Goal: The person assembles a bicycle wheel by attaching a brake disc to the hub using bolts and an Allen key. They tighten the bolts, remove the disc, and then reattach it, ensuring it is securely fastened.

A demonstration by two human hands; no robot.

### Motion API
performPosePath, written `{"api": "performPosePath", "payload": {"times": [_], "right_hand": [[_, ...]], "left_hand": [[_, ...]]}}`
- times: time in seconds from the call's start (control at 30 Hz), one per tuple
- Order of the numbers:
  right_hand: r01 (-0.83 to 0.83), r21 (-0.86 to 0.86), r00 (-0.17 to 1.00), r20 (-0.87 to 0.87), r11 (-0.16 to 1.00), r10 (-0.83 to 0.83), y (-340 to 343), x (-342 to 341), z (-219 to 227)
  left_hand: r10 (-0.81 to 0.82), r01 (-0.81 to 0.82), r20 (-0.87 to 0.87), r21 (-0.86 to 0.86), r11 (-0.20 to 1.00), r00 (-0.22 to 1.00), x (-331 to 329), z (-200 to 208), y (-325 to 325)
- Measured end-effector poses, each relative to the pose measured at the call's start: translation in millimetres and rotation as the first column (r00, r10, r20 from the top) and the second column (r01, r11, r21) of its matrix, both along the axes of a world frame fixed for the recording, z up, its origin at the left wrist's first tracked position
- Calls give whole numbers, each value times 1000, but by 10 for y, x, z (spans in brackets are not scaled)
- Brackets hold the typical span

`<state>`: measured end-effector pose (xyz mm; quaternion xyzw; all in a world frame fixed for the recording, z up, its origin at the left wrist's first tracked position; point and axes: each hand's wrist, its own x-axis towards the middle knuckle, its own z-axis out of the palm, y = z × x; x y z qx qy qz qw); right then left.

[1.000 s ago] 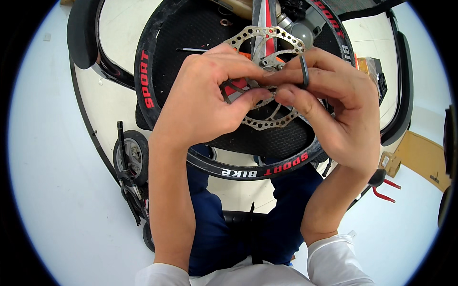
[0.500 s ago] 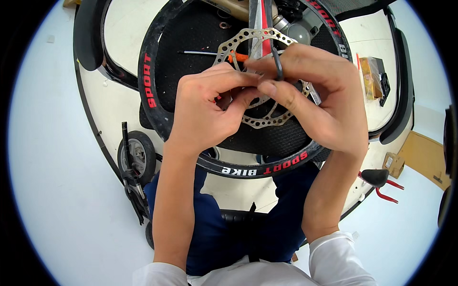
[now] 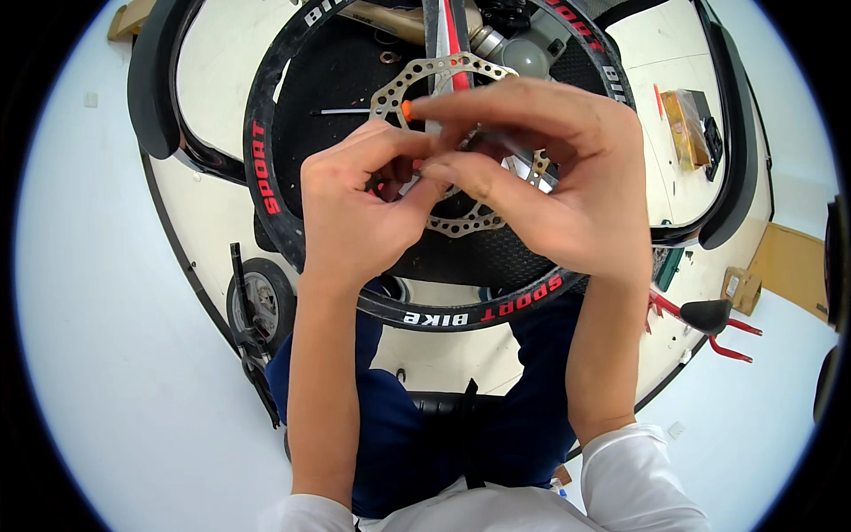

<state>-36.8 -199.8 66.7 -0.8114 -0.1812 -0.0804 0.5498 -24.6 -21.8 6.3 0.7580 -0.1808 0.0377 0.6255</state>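
My left hand (image 3: pixel 359 208) and my right hand (image 3: pixel 567 191) meet above the middle of a black bicycle wheel (image 3: pixel 261 168) with red and white lettering. The fingertips of both are pinched together; what they hold, if anything, is hidden. Something red shows between my left fingers, too little to name. Below the hands is a silver brake disc (image 3: pixel 461 228) with holes, its centre partly covered. A spoke (image 3: pixel 455 40) with red and white stripes runs away from it. Left of the disc lies a screwdriver (image 3: pixel 341 112) with an orange handle, near my left knuckles.
The wheel lies on a black chair seat (image 3: pixel 306 75) between armrests (image 3: pixel 152 93). A small metal ring (image 3: pixel 389 57) and a tan bottle-like thing (image 3: pixel 390 19) lie there. A small wheel (image 3: pixel 269 306) stands lower left; a red frame with a black saddle (image 3: pixel 706 316) is at right, by a cardboard box (image 3: pixel 741 289).
Both hands and the wheel sit further left in the picture. A dark bent rod seen at my right fingers earlier no longer shows clearly. My right index finger now stretches further left, over the disc.
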Motion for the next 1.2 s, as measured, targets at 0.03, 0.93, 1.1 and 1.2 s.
{"api": "performPosePath", "payload": {"times": [0.03, 0.93, 1.1, 1.2], "right_hand": [[71, 4, 997, -35, 997, -71, 23, -20, 12], [192, 147, 978, -114, 970, -176, 76, -45, -29], [176, 174, 979, -135, 969, -154, 73, -25, -18], [184, 178, 976, -151, 967, -158, 84, -20, 3]], "left_hand": [[-3, 3, -4, 21, 1000, 1000, 5, 7, -13], [-111, 106, 50, 92, 990, 993, 87, 4, 50], [-109, 101, 79, 100, 990, 991, 115, 28, 68], [-114, 110, 64, 62, 992, 991, 125, 26, 69]]}}
